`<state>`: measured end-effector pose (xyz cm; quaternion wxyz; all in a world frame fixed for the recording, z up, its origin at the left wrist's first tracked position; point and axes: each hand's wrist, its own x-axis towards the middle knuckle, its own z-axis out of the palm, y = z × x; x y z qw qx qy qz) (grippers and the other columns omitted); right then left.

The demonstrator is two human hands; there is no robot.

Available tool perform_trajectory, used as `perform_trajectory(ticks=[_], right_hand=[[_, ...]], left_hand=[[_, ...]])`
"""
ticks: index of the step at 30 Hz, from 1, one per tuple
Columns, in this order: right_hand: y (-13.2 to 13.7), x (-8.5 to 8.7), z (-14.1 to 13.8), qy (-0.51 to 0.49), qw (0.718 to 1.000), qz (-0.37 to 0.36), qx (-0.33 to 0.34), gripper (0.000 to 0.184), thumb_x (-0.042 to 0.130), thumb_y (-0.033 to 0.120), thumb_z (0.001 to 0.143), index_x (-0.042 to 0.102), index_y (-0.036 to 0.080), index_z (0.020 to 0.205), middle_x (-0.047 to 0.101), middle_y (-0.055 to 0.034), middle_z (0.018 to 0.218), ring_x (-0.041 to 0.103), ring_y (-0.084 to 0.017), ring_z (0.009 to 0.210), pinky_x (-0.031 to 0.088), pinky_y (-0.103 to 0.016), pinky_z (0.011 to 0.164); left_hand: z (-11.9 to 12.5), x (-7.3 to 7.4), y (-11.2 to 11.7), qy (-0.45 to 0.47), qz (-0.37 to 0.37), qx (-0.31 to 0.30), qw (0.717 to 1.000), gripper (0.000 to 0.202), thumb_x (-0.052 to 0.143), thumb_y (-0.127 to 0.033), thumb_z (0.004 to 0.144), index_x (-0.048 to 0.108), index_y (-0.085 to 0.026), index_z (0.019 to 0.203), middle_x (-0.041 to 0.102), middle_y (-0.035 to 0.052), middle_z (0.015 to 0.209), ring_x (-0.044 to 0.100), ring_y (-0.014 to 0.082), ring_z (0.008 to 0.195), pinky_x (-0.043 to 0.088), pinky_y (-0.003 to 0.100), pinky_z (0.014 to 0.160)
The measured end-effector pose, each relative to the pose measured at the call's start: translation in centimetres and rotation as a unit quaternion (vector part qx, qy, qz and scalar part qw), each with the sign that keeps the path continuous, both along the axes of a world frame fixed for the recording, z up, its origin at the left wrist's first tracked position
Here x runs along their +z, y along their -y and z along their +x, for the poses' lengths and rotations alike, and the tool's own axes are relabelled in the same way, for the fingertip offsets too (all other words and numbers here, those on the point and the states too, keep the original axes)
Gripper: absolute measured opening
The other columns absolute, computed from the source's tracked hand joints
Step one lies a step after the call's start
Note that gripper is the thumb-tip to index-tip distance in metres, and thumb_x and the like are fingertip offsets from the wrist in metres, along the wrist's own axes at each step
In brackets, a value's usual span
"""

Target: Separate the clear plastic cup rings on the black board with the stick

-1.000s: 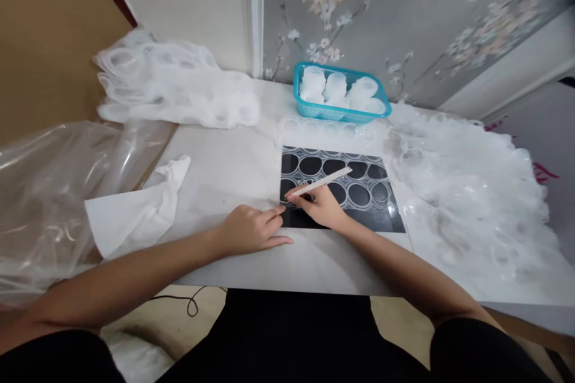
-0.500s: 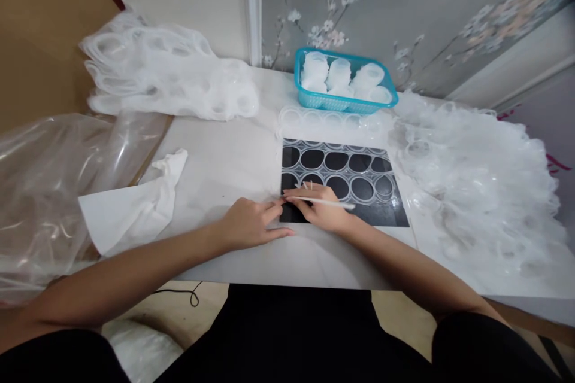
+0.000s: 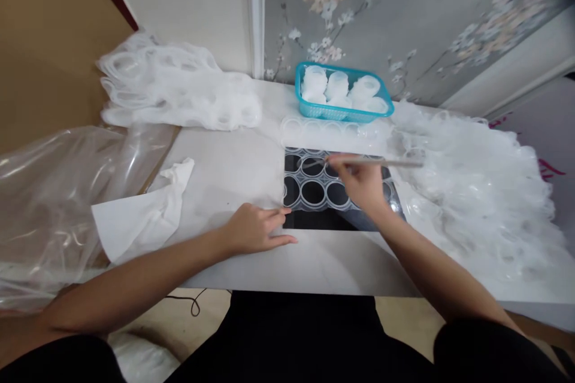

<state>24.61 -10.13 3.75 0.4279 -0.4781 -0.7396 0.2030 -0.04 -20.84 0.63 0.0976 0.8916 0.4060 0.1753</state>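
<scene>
- Right hand, above the black mat, pinches a slim pale stick between thumb and fingers; the stick points out past the mat's right side, and whether its other end touches anything is too blurred to tell.
- Left hand lies at the mat's left edge, palm down and gripping nothing, thumb spread wide from the fingers, its fingertips on the mat's edge.
- On the mat lies a clear sheet with round holes, set in rows, black showing through them.
- Just beyond the mat's far edge, a whitish strip of rings lies flat.
- Behind that strip, farther from the mat, stands a blue basket holding several stacks of white round pieces, some upright, some leaning.
- Right of the mat, loose translucent pieces spread in a large heap.
- Well left of the mat and farther back, holed white sheets are piled up.
- Left of the mat, nearer, lies crumpled white paper; beyond it is clear plastic film, its contents hard to make out.
</scene>
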Motion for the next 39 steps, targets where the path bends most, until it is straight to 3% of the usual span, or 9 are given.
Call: perform_trajectory(ticks=[5, 11, 17, 24, 27, 30, 32, 36, 39], right_hand=[[5.7, -3.3, 0.3, 0.019, 0.981, -0.167, 0.100, 0.018, 0.058, 0.029, 0.086, 0.073, 0.020, 0.087, 0.075, -0.0054, 0.090, 0.069, -0.023, 0.087, 0.054, -0.036, 0.081], [5.3, -4.0, 0.8, 0.007, 0.974, -0.195, 0.114, 0.019, 0.058, 0.033, 0.086, 0.073, 0.021, 0.089, 0.075, -0.0051, 0.088, 0.070, -0.021, 0.081, 0.055, -0.034, 0.074], [5.5, -4.3, 0.9, 0.001, 0.974, -0.179, 0.139, 0.019, 0.057, 0.031, 0.087, 0.073, 0.021, 0.089, 0.074, -0.0048, 0.093, 0.069, -0.021, 0.089, 0.053, -0.034, 0.081], [6.0, -4.3, 0.9, 0.049, 0.979, -0.127, 0.151, 0.021, 0.052, 0.027, 0.089, 0.072, 0.022, 0.091, 0.074, -0.0056, 0.097, 0.069, -0.021, 0.091, 0.054, -0.037, 0.083], [6.5, -4.5, 0.8, 0.142, 0.975, -0.037, 0.164, 0.026, 0.046, 0.024, 0.092, 0.071, 0.023, 0.098, 0.074, -0.0065, 0.101, 0.068, -0.020, 0.084, 0.053, -0.034, 0.076], [4.7, -4.0, 0.9, 0.268, 0.941, 0.042, 0.202, 0.027, 0.047, 0.024, 0.090, 0.069, 0.020, 0.107, 0.074, -0.0078, 0.085, 0.065, -0.020, 0.074, 0.049, -0.029, 0.062], [1.7, -3.0, 1.4, 0.284, 0.942, 0.082, 0.157, 0.027, 0.049, 0.023, 0.088, 0.069, 0.019, 0.107, 0.072, -0.0078, 0.081, 0.063, -0.019, 0.071, 0.047, -0.028, 0.061], [-4.1, -0.5, 3.3, 0.060, 0.979, 0.139, -0.137, 0.025, 0.047, 0.025, 0.089, 0.070, 0.017, 0.092, 0.072, -0.0066, 0.087, 0.062, -0.017, 0.070, 0.049, -0.030, 0.071], [-3.0, -0.2, 4.6, -0.007, 0.986, 0.087, -0.140, 0.024, 0.050, 0.030, 0.088, 0.070, 0.017, 0.088, 0.072, -0.0051, 0.089, 0.064, -0.017, 0.073, 0.050, -0.032, 0.073]], left_hand=[[1.6, 0.5, 0.2, -0.043, 0.053, -0.046, 0.997, 0.052, 0.036, -0.060, 0.091, 0.064, -0.016, 0.088, 0.062, 0.0067, 0.125, 0.066, 0.0123, 0.062, 0.034, 0.023, 0.044], [3.6, 0.8, -0.4, -0.132, 0.037, -0.045, 0.990, 0.063, 0.028, -0.068, 0.088, 0.063, -0.015, 0.095, 0.057, 0.0111, 0.131, 0.065, 0.0153, 0.061, 0.035, 0.026, 0.044], [4.3, 0.8, -0.9, -0.153, 0.028, -0.055, 0.986, 0.066, 0.023, -0.068, 0.089, 0.061, -0.015, 0.100, 0.057, 0.0112, 0.131, 0.067, 0.0188, 0.065, 0.038, 0.028, 0.045], [4.8, 0.8, -0.8, -0.120, -0.063, -0.021, 0.991, 0.064, 0.031, -0.070, 0.086, 0.060, -0.016, 0.106, 0.056, 0.0116, 0.131, 0.069, 0.0227, 0.078, 0.045, 0.031, 0.054], [4.9, 0.9, -1.1, -0.096, -0.119, 0.004, 0.988, 0.067, 0.039, -0.076, 0.079, 0.060, -0.018, 0.104, 0.067, 0.0091, 0.113, 0.067, 0.0230, 0.072, 0.044, 0.032, 0.056], [4.7, 1.2, -1.5, -0.070, -0.169, 0.023, 0.983, 0.070, 0.042, -0.080, 0.073, 0.061, -0.020, 0.104, 0.071, 0.0032, 0.083, 0.064, 0.0214, 0.063, 0.041, 0.031, 0.054], [4.6, 1.4, -1.7, -0.057, -0.180, 0.028, 0.982, 0.073, 0.042, -0.081, 0.072, 0.059, -0.022, 0.111, 0.069, 0.0007, 0.077, 0.063, 0.0204, 0.062, 0.040, 0.030, 0.054], [4.7, 2.3, -1.7, -0.084, -0.182, 0.028, 0.979, 0.079, 0.043, -0.082, 0.070, 0.059, -0.020, 0.116, 0.071, 0.0031, 0.088, 0.064, 0.0199, 0.064, 0.040, 0.030, 0.054], [5.2, 2.8, -1.6, -0.125, -0.146, 0.008, 0.981, 0.074, 0.040, -0.081, 0.073, 0.065, -0.018, 0.103, 0.068, 0.0086, 0.113, 0.067, 0.0224, 0.071, 0.042, 0.030, 0.053]])
